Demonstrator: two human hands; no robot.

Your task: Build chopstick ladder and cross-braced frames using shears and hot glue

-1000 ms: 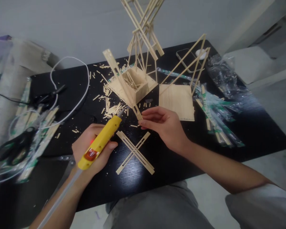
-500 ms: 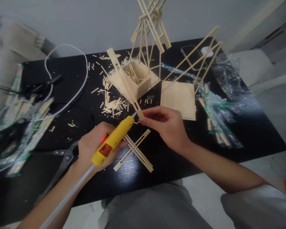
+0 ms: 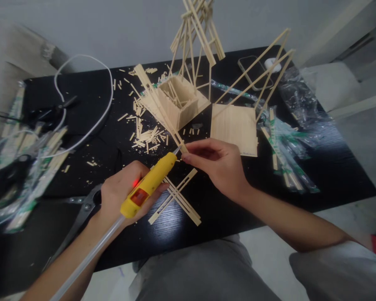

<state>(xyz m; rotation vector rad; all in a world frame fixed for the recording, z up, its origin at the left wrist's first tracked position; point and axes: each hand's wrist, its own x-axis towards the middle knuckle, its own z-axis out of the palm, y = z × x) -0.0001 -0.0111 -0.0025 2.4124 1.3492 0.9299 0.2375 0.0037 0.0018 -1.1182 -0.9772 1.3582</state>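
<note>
My left hand point(image 3: 125, 188) is wrapped round a yellow hot glue gun point(image 3: 150, 182) with a clear glue stick point(image 3: 87, 259) trailing from its back. The gun's nozzle meets the near end of a long, narrow piece made of wooden sticks point(image 3: 163, 113). Between thumb and fingers, my right hand point(image 3: 219, 165) pinches that same end. The piece slants away to the upper left, in front of an open wooden box point(image 3: 188, 108) on a stick base. Below my hands, two similar stick pieces lie crossed as an X point(image 3: 175, 196) on the black table point(image 3: 238, 200).
Behind stands a tall stick frame point(image 3: 197, 37). A square stick panel point(image 3: 235, 129) with tall struts is at right, near a phone point(image 3: 255, 73) and bagged sticks point(image 3: 285, 154). Cut stick bits point(image 3: 147, 136), pliers point(image 3: 84, 209), scissors point(image 3: 12, 175) and a white cable point(image 3: 111, 92) lie left.
The view has shifted slightly. The far end of the stick piece has swung a little left, while the glue gun nozzle stays at its near end.
</note>
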